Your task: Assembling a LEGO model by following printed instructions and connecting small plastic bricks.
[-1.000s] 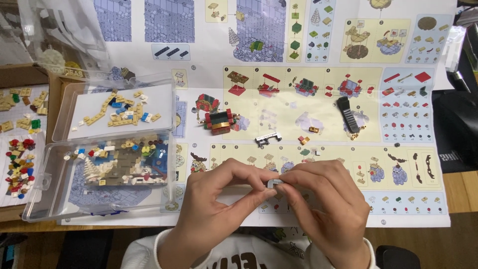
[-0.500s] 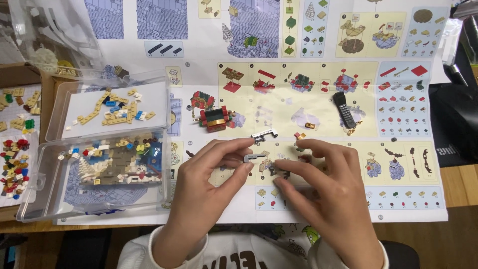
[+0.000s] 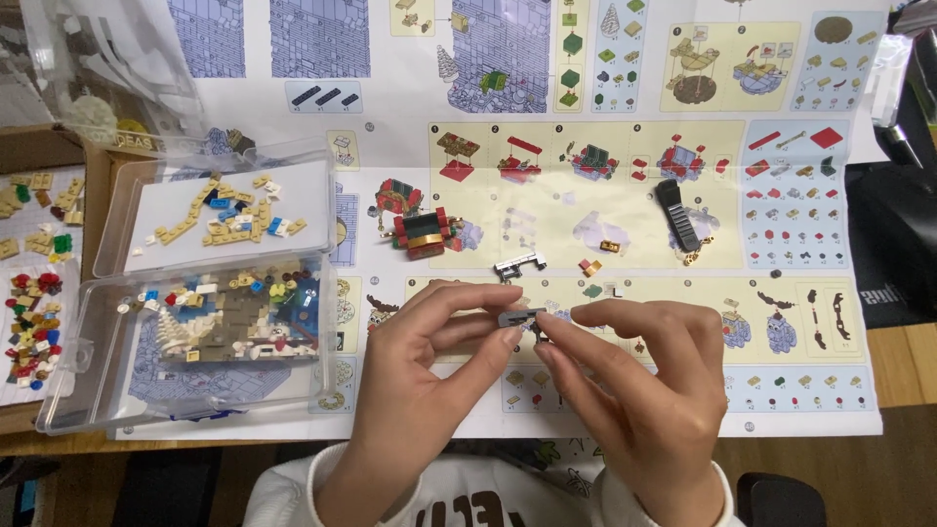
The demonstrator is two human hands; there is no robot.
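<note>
Both hands meet at the lower middle of the view, over a large printed instruction sheet (image 3: 605,195) spread across the surface. The left hand (image 3: 420,390) holds a small flat grey brick piece (image 3: 517,317) in a pinching grip, thumb beneath and forefinger on top, so the piece stays level and its right end is left free. The right hand (image 3: 644,390) comes in from 3 o'clock with its fingertips (image 3: 586,314) closed on a tiny dark part (image 3: 540,330) at that free end; its grip is clenched on the part, though the part is too small to make out fully. The hands are raised just over the sheet, probably so the printed step pictures beneath stay readable while the pieces are fitted. At 12 o'clock from the hands lies a small silver-grey assembly (image 3: 519,265), and further toward 11 o'clock a red, green and gold model (image 3: 422,232) rests on the sheet, set aside within reach. A black comb-like part (image 3: 675,215) lies toward 1 o'clock. At 9 o'clock two clear plastic trays (image 3: 107,322) keep loose bricks sorted: tan and blue plates in the upper one, mixed colours in the lower. More small bricks lie on paper (image 3: 29,322) at the far left edge.
</note>
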